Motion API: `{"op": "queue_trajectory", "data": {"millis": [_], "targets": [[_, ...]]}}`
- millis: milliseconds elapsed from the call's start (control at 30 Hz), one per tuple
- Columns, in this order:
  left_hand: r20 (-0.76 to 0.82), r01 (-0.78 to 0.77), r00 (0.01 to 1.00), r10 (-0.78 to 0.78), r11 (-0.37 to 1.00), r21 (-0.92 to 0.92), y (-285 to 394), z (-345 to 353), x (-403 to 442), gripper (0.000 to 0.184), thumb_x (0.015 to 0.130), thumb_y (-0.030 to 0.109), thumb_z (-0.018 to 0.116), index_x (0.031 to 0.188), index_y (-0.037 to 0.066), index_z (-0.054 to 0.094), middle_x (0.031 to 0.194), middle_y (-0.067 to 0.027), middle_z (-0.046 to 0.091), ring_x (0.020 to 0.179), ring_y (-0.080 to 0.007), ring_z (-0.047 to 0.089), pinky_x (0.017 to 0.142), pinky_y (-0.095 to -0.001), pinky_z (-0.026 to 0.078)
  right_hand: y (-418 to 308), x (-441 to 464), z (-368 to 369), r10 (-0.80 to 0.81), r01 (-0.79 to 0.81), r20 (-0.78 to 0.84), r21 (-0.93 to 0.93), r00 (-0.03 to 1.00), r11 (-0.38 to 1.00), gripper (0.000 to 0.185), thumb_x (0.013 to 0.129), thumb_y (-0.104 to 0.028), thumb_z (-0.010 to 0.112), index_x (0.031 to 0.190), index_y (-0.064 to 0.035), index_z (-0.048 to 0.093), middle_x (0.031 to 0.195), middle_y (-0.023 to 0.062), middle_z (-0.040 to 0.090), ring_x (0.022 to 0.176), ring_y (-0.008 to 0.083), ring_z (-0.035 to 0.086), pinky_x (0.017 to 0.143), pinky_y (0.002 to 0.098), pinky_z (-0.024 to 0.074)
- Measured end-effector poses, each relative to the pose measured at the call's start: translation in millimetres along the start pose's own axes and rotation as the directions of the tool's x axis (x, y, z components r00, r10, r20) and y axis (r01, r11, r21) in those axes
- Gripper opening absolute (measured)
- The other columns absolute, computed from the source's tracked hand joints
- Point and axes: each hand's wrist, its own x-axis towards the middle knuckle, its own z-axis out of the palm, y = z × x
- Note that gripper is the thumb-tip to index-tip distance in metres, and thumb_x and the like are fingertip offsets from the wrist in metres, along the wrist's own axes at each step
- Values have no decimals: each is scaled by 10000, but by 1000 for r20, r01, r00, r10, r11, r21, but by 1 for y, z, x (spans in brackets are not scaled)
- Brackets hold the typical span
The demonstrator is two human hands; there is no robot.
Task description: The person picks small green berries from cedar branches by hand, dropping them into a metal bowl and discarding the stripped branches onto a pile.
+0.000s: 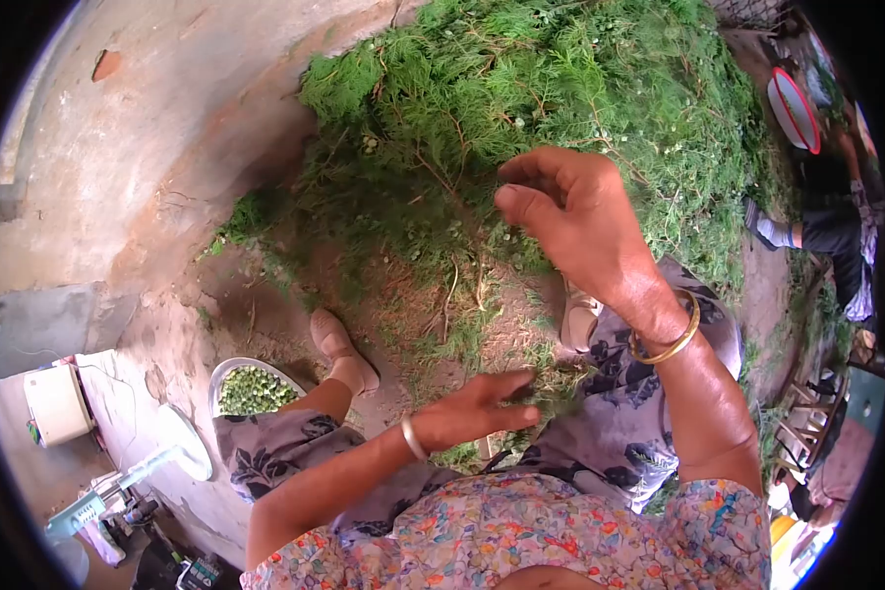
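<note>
My right hand (575, 211), with a gold bangle (671, 339) at the wrist, is raised over the front of a large heap of green conifer branches (551, 88). Its fingers curl, with a gap between thumb and fingertips and nothing visible in them. Low over my lap, my left hand (472, 411) has its thumb and fingers apart and wears a silver bangle (413, 438). Blurred green bits (560, 383) show just beyond its fingertips; I cannot tell whether it touches them. Small pale green cones are scattered among the branches.
A metal bowl (296, 384) of small green cones stands by my left foot. Left of it are a pedestal fan (185, 442) and a plastered wall (118, 147). Another person (836, 226) sits at the right, near a red-rimmed basin (795, 110) and a wooden stool (806, 423).
</note>
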Motion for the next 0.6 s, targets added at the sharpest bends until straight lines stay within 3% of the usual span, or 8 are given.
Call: {"op": "queue_trajectory", "data": {"millis": [33, 100, 167, 200, 267, 333, 433, 600], "targets": [[1, 3, 1000, -3, 1000, -1, -7, 0, 10, 570, 879, 365, 598, 1220, -76, 479, 1067, -217, 614, 931, -313, 610, 857, -413, 467, 0, 0, -2, 32, -32, -4, 29, 999, 999, 160, 815, -85, 640, 847, 71, 627, 662, 103, 615, 578, 113, 539, 531, 284, 449], [-269, -62, 936, 226, 860, 506, -33, -14, 43, 601, 841, 433, 626, 1143, -80, 542, 1033, -213, 623, 860, -336, 615, 824, -403, 477, 2, -1, -7, 43, -42, -27, 44, 999, 998, 160, 810, -85, 644, 846, 70, 627, 666, 109, 620, 584, 129, 557, 539, 297, 458], [-437, 323, 895, -91, 808, 492, -54, -55, 80, 519, 864, 430, 586, 1020, -64, 613, 947, -212, 633, 781, -327, 620, 760, -416, 496, 3, -2, -10, 63, -59, -52, 59, 997, 996, 161, 805, -85, 648, 846, 69, 626, 670, 115, 624, 590, 146, 575, 547, 310, 468], [-540, 417, 823, -174, 831, 368, -61, -81, 93, 418, 864, 361, 593, 927, -49, 640, 859, -199, 630, 725, -298, 621, 675, -404, 510, 2, -2, -9, 23, -19, -76, 53, 997, 998, 162, 798, -81, 647, 834, 74, 620, 676, 141, 625, 601, 180, 598, 560, 324, 476], [-678, 61, 732, -60, 998, -22, -105, -121, 122, 358, 860, 293, 613, 912, -61, 632, 813, -155, 632, 709, -275, 619, 640, -385, 517, 0, -2, -11, -5, 10, -106, 41, 994, 999, 163, 791, -78, 646, 823, 79, 614, 682, 168, 626, 612, 215, 621, 574, 339, 484], [-651, -56, 579, -492, 772, -633, -112, -153, 153, 277, 838, 219, 674, 903, -43, 612, 802, -85, 594, 667, -234, 493, 655, -403, 423, -4, -2, -14, 14, -13, 7, -123, 1000, 992, 205, 834, -49, 639, 987, 84, 609, 843, 109, 668, 751, 124, 615, 669, 259, 506], [-683, -224, 612, -398, 741, -633, -140, -182, 194, 279, 846, 215, 671, 935, -42, 611, 809, -98, 604, 673, -223, 518, 639, -390, 441, -5, -2, -14, 39, -34, 32, -136, 999, 990, 190, 823, -41, 646, 965, 80, 610, 808, 109, 662, 748, 116, 612, 662, 260, 505], [-668, -420, 652, -359, 562, -713, -67, -180, 213, 277, 856, 241, 667, 917, -25, 615, 787, -99, 611, 644, -218, 552, 585, -368, 469, -5, -1, -16, 17, -17, -13, -19, 1000, 1000, 207, 804, -55, 652, 955, 81, 609, 773, 112, 660, 715, 114, 601, 631, 261, 487]]}}
